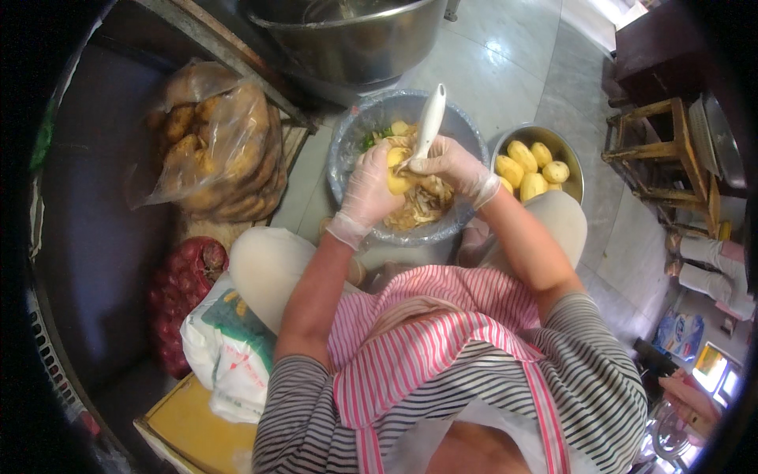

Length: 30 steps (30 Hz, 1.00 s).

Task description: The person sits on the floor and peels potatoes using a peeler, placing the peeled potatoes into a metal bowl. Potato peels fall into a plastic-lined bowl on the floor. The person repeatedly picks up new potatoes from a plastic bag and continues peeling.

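Observation:
In a clear plastic glove, my left hand (pixel 373 181) grips a yellow, largely peeled potato (pixel 398 169). My right hand (pixel 456 166), gloved alike, holds a white-handled peeler (pixel 430 121) whose handle points up and away from me. The peeler's head is against or very near the potato; my fingers partly hide it. Both hands are above a blue basin (pixel 336 172) lined with clear plastic. Potato peelings (pixel 417 207) and some green leafy scraps (pixel 376 137) lie in it. Right of the basin, a steel bowl (pixel 579 178) contains several peeled potatoes (pixel 521 157).
A clear bag of unpeeled potatoes (pixel 219 142) stands at left, above a red mesh sack of onions (pixel 177 296) and a white sack (pixel 231 355). A large steel pot (pixel 355 44) stands beyond the basin. At right are a wooden stool (pixel 669 142) and another person's legs (pixel 704 266).

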{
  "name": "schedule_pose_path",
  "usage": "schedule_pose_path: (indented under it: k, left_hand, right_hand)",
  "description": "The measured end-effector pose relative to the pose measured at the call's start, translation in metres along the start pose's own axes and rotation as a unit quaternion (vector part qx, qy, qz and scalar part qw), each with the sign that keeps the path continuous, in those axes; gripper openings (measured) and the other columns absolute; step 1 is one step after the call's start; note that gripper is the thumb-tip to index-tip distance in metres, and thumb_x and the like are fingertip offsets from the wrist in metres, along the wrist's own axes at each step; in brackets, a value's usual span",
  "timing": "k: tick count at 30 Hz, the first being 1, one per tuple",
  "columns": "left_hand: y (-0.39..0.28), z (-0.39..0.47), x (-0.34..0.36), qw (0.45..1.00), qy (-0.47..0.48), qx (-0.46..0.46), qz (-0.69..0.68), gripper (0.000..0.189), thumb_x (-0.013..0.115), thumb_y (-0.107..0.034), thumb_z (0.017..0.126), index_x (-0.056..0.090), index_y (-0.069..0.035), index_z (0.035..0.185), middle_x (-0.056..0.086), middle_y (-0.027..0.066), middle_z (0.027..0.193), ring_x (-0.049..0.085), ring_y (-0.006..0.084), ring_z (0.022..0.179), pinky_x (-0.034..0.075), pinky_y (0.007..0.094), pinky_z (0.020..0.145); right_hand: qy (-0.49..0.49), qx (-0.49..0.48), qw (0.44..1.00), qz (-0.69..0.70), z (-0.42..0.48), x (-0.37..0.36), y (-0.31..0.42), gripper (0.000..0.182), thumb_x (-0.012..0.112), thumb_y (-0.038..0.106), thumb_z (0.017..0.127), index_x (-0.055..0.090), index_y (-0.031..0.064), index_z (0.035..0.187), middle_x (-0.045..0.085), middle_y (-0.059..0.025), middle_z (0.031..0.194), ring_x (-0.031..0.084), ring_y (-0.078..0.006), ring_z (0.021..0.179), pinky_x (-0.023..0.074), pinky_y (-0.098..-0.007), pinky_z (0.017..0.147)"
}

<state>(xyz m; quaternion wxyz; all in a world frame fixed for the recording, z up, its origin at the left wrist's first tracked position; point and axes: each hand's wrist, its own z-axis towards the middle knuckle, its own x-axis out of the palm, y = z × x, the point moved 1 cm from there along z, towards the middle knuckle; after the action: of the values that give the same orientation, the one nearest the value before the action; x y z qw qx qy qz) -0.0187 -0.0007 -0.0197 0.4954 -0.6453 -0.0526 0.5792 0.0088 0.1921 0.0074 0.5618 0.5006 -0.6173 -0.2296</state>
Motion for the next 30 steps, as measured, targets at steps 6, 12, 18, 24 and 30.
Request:
schedule_pose_path:
  k: [6, 12, 18, 24, 30]
  left_hand:
    - [-0.008, -0.006, -0.006, 0.998, 0.020, 0.024, 0.062, 0.088, 0.083, -0.013, 0.062, 0.041, 0.002, 0.138, 0.051, 0.0245, 0.133, 0.047, 0.0421, 0.125, 0.043, 0.0463, 0.106]
    - [-0.023, -0.007, -0.006, 0.996, -0.029, 0.070, 0.046, 0.083, 0.083, -0.013, 0.067, 0.044, 0.001, 0.139, 0.053, 0.0232, 0.132, 0.051, 0.0413, 0.122, 0.042, 0.0460, 0.106]
    - [-0.012, -0.002, -0.007, 0.989, -0.091, 0.022, -0.117, 0.086, 0.079, -0.006, 0.066, 0.040, -0.005, 0.144, 0.044, 0.0188, 0.141, 0.048, 0.0344, 0.129, 0.039, 0.0433, 0.111]
    - [0.001, -0.006, 0.006, 0.954, -0.094, -0.022, -0.283, 0.087, 0.080, -0.003, 0.062, 0.042, -0.006, 0.141, 0.044, 0.0166, 0.137, 0.044, 0.0330, 0.131, 0.037, 0.0426, 0.113]
    - [-0.017, -0.009, -0.002, 0.979, -0.100, 0.031, -0.174, 0.087, 0.077, -0.004, 0.065, 0.040, -0.007, 0.144, 0.043, 0.0164, 0.139, 0.043, 0.0328, 0.132, 0.035, 0.0425, 0.114]
  right_hand:
    - [-0.050, 0.019, 0.997, 0.054, 0.001, -0.001, -0.004, 0.059, 0.071, -0.001, 0.086, 0.043, -0.0056, 0.138, 0.067, -0.0175, 0.123, 0.066, -0.0233, 0.109, 0.0503, -0.0340, 0.099]
    - [-0.148, 0.014, 0.987, 0.064, 0.016, -0.019, -0.013, 0.040, 0.070, 0.001, 0.087, 0.055, -0.0035, 0.124, 0.068, -0.0160, 0.112, 0.067, -0.0228, 0.102, 0.0553, -0.0343, 0.090]
    - [-0.075, -0.053, 0.975, 0.204, 0.009, -0.017, -0.001, 0.035, 0.073, 0.009, 0.088, 0.059, -0.0040, 0.117, 0.067, -0.0135, 0.114, 0.066, -0.0226, 0.104, 0.0562, -0.0331, 0.087]
    - [-0.007, -0.055, 0.985, 0.161, 0.002, 0.003, -0.004, 0.044, 0.073, 0.015, 0.089, 0.055, -0.0008, 0.127, 0.064, -0.0110, 0.124, 0.063, -0.0223, 0.114, 0.0533, -0.0361, 0.098]
    - [0.001, -0.022, 0.960, 0.280, 0.010, -0.013, -0.012, 0.030, 0.068, 0.011, 0.093, 0.063, -0.0003, 0.120, 0.069, -0.0115, 0.116, 0.067, -0.0229, 0.106, 0.0549, -0.0375, 0.097]
